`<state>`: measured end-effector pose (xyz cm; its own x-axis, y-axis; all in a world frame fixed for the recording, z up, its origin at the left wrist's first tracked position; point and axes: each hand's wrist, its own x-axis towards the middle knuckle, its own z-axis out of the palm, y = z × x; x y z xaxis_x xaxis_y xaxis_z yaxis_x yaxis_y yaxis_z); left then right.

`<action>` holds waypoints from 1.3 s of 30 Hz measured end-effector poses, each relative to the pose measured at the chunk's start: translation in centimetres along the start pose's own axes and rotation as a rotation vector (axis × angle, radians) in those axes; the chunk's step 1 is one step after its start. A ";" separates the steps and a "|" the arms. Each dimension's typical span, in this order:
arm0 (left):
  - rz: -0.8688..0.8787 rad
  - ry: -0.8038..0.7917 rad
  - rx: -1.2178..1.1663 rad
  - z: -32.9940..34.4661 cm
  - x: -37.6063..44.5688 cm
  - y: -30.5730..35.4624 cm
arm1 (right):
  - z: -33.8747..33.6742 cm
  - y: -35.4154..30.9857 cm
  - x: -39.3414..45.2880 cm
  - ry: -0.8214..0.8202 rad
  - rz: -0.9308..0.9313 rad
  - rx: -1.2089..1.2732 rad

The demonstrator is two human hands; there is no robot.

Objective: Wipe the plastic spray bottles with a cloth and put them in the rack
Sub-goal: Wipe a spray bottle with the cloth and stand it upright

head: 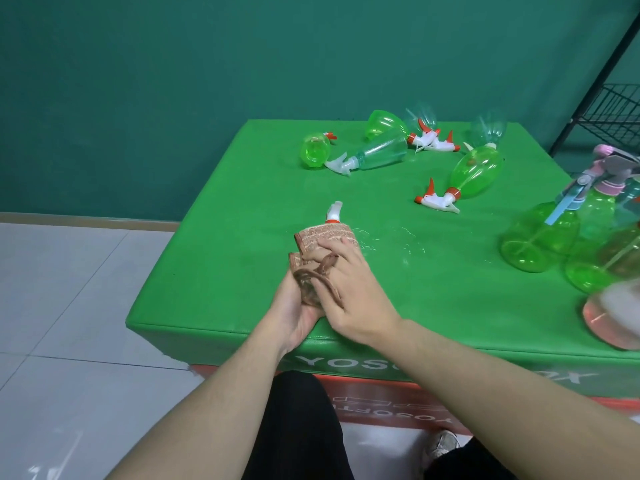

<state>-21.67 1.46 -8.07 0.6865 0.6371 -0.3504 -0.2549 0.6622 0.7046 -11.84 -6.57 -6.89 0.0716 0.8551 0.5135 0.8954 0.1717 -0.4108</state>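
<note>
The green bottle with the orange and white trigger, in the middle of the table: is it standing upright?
No. The green bottle lies on its side on the table, its trigger head pointing toward the person.

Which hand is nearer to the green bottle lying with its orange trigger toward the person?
Right. The right hand lies on the cloth, on that bottle's side; the left hand is beyond it.
</note>
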 end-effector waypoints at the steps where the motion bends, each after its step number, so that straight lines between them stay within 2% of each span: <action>1: 0.001 0.000 -0.013 0.0 -0.1 0.0 | 0.0 -0.1 -0.4 0.008 -0.043 -0.008; 6: -0.024 0.102 -0.012 -0.4 -0.6 0.1 | 0.6 -0.1 -1.6 -0.037 -0.267 -0.104; 10: -0.079 0.044 -0.034 -0.3 -0.7 0.3 | 0.7 -0.3 -2.0 -0.076 -0.315 -0.189; 13: -0.069 0.060 -0.044 -0.6 -0.6 0.2 | 0.4 -0.2 -1.3 -0.119 -0.330 -0.260; 15: -0.002 0.075 -0.053 -0.4 -0.7 0.4 | 0.0 -0.4 -0.2 -0.145 -0.278 -0.290; 18: 0.046 -0.007 -0.064 -0.1 -0.5 0.4 | -0.5 -0.5 1.9 -0.163 -0.090 -0.252; 24: -0.033 -0.035 -0.043 -0.6 -0.2 0.4 | -0.7 0.5 5.0 -0.119 0.283 -0.061; 28: -0.041 -0.015 -0.047 -0.6 -0.1 0.3 | -0.3 0.4 4.9 -0.085 0.345 0.081; 31: -0.023 -0.008 -0.088 -0.8 -0.1 0.2 | -0.2 -0.3 4.1 -0.036 0.302 0.135; 36: 0.009 0.023 -0.171 -0.7 -0.2 0.2 | 0.5 -1.2 1.3 -0.082 0.124 -0.074; 39: -0.036 0.028 -0.143 -0.1 -0.6 0.3 | 0.5 -1.2 -0.4 -0.111 0.027 -0.147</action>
<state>-22.23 1.31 -7.73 0.6782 0.6215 -0.3921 -0.3267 0.7329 0.5968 -13.15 -6.90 -6.94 0.0550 0.9084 0.4145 0.9489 0.0816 -0.3048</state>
